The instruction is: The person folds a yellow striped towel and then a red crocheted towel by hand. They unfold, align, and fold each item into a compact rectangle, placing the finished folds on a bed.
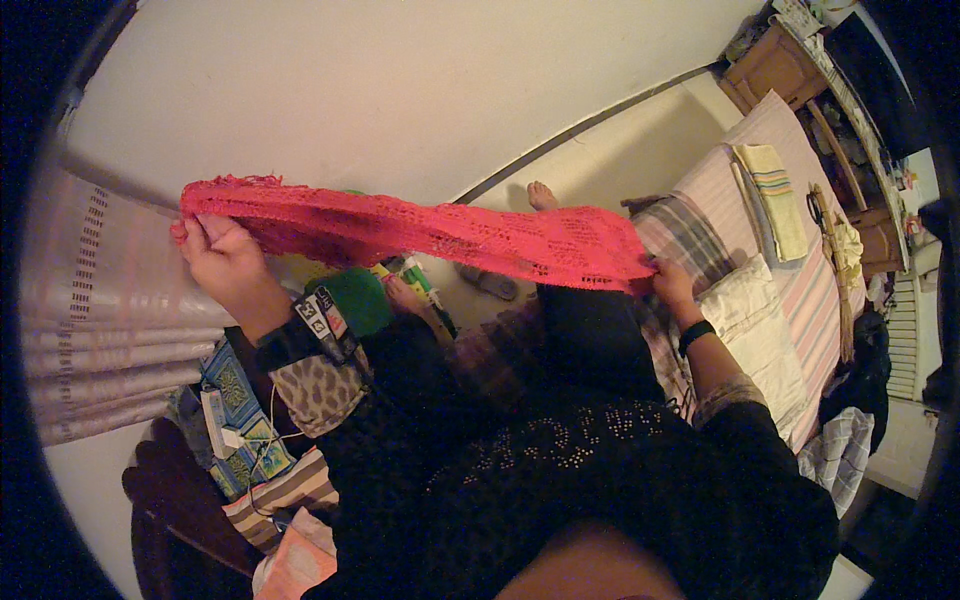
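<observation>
A pinkish-red openwork knitted cloth, perhaps a scarf, stretches in a long narrow band between my two hands. My left hand grips its left end, where the cloth bunches and a frayed or fringed edge shows on top. At the other end, my right hand pinches the lower right corner. The band is held up in the air before me, with its underside in shadow on the left. It partly covers my feet and the floor behind it.
On the right is a bed with a striped cover, a folded yellow towel, a pillow and a straw broom. Left are a sheer curtain and a power strip with cables. A slipper lies on the floor.
</observation>
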`<state>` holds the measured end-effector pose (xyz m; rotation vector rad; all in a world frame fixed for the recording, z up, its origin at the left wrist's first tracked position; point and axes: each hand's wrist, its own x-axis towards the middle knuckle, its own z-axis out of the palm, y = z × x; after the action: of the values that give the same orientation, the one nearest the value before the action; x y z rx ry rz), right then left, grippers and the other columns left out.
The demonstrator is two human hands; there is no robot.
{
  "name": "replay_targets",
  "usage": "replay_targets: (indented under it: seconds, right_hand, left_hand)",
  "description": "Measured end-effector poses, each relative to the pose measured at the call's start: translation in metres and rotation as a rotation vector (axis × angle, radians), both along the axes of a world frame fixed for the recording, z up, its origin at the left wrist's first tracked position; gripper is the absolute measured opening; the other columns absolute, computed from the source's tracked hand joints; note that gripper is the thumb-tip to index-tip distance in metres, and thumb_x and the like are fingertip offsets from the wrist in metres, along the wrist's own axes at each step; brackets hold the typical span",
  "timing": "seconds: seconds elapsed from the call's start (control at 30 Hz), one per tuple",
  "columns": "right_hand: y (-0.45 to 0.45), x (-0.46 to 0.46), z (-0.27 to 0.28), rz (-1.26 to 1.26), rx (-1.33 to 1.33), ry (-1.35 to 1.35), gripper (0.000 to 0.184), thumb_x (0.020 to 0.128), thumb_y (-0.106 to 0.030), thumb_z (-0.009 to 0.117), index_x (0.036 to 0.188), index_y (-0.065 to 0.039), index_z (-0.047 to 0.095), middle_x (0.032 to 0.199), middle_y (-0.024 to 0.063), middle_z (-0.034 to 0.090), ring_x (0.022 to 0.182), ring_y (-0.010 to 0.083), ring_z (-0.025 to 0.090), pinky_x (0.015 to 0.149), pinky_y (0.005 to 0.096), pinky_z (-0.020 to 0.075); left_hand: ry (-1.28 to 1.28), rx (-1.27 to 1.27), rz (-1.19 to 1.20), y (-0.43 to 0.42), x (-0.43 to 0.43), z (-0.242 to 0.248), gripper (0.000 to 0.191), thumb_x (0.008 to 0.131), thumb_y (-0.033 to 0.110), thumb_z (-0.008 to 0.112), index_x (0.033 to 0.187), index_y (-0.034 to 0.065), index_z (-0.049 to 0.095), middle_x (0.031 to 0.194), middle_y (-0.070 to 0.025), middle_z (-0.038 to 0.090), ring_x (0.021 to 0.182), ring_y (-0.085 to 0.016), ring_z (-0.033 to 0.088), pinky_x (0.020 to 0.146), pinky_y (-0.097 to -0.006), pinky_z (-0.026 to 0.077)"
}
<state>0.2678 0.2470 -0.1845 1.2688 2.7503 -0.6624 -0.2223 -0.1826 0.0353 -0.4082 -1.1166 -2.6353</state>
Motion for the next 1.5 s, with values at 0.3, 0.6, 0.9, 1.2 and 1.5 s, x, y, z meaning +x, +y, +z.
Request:
replay_targets:
  seconds: [0.3,0.6,0.9,1.2,1.5]
  right_hand:
    - [0.062,0.032,-0.056,-0.499,-0.044,0.007,0.028,0.085,-0.025,0.047,0.1,-0.009,0.063,0.09,0.0162,0.067,0.076,0.0323,0.066,0.062,0.0436,0.0524]
    - [0.169,0.05,0.019,-0.499,-0.503,1.048,0.031,0.094,-0.031,0.047,0.097,-0.004,0.061,0.099,0.0063,0.063,0.087,0.0188,0.061,0.083,0.0327,0.0502]
    - [0.265,0.074,0.171,-0.216,0.527,0.335,0.023,0.088,-0.012,0.054,0.11,-0.008,0.061,0.09,0.0043,0.066,0.067,0.0147,0.061,0.06,0.0287,0.0507]
    - [0.265,0.064,0.229,-0.054,-0.181,0.11,0.03,0.087,-0.014,0.054,0.115,-0.007,0.061,0.088,0.0029,0.066,0.062,0.0122,0.059,0.052,0.026,0.0476]
    - [0.259,0.037,0.289,-0.235,0.116,0.76,0.025,0.09,-0.012,0.051,0.111,-0.005,0.061,0.094,0.0082,0.065,0.073,0.0166,0.061,0.062,0.024,0.0493]
  left_hand:
    - [-0.058,0.237,-0.062,0.003,0.004,0.005,0.015,0.09,-0.002,0.052,0.101,0.0081,0.052,0.101,-0.0126,0.061,0.095,-0.025,0.062,0.088,-0.0388,0.053]
    - [-0.06,0.249,-0.149,0.005,0.005,0.004,0.014,0.09,-0.002,0.053,0.101,0.0068,0.051,0.1,-0.0152,0.061,0.096,-0.028,0.061,0.088,-0.0396,0.053]
    - [0.07,0.216,-0.28,-0.01,-0.014,-0.013,0.01,0.093,0.001,0.049,0.102,0.0053,0.049,0.102,-0.014,0.059,0.097,-0.026,0.06,0.089,-0.038,0.053]
    - [0.287,-0.928,0.372,0.028,0.023,-0.013,0.019,0.096,0.007,0.046,0.108,-0.0055,0.054,0.113,-0.0192,0.055,0.108,-0.025,0.054,0.094,-0.0314,0.044]
    - [0.317,-0.998,0.529,0.028,0.039,-0.004,0.038,0.095,0.022,0.049,0.107,-0.0127,0.059,0.11,-0.0277,0.06,0.106,-0.033,0.055,0.096,-0.0358,0.04]
